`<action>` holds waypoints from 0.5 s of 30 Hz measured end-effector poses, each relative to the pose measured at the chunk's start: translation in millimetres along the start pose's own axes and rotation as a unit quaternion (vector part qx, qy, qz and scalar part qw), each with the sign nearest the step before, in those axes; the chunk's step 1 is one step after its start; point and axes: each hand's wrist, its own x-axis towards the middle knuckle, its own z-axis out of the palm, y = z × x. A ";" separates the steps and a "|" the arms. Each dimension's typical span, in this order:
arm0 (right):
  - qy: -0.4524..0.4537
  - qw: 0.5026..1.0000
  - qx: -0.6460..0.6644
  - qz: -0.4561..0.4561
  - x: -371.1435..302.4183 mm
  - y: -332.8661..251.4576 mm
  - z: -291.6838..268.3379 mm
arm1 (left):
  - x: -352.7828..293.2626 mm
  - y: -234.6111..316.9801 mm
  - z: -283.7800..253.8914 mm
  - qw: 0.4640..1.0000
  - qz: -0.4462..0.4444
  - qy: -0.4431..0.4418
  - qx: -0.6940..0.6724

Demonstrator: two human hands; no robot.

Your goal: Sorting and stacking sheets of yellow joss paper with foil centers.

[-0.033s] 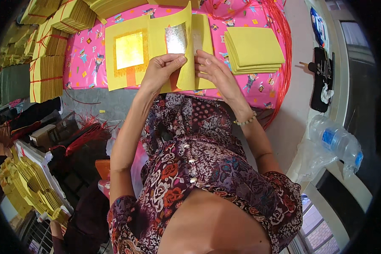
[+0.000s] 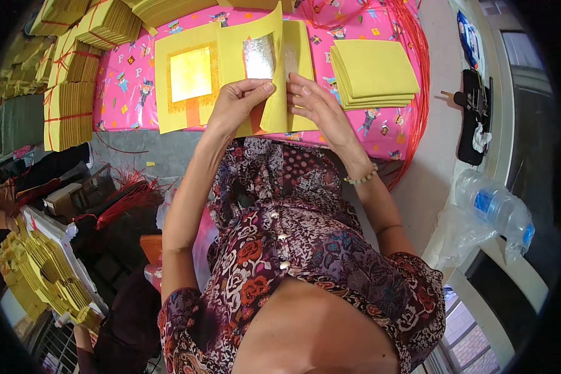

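My left hand (image 2: 238, 105) pinches a yellow paper sheet (image 2: 234, 56) bearing a silver foil square, thumb on top near the lower edge. The sheet's right part stands curled up and folds over toward the left. On the other side of this fold is my right hand (image 2: 325, 113), fingers stretched out and slightly apart, fingertips beside the raised paper; whether they touch it I cannot tell. More yellow paper (image 2: 302, 50) lies beneath. At the left, a yellow sheet with a gold foil square (image 2: 190, 75) lies flat. Folded yellow papers (image 2: 377, 68) form a small pile at the right.
Yellow paper bundles (image 2: 70, 121) tied with red string line the left of the pink patterned tablecloth (image 2: 124, 115). Red strings (image 2: 421, 106) hang over its right edge. A plastic bottle (image 2: 495, 206) lies at the right. Lower left, another person's dark sleeve (image 2: 128, 318) is beside fanned yellow papers (image 2: 56, 268).
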 end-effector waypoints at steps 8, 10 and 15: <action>-0.007 1.000 -0.013 0.003 -0.3 -0.3 -1.2 | 1.7 0.2 -1.3 1.000 -0.014 -0.012 -0.008; -0.011 1.000 -0.011 0.016 -2.3 -3.9 0.1 | 0.3 1.0 -0.9 1.000 -0.013 -0.012 -0.002; 0.056 0.998 -0.015 0.003 -3.6 0.3 4.2 | 3.4 -1.8 -2.3 1.000 -0.009 -0.010 0.025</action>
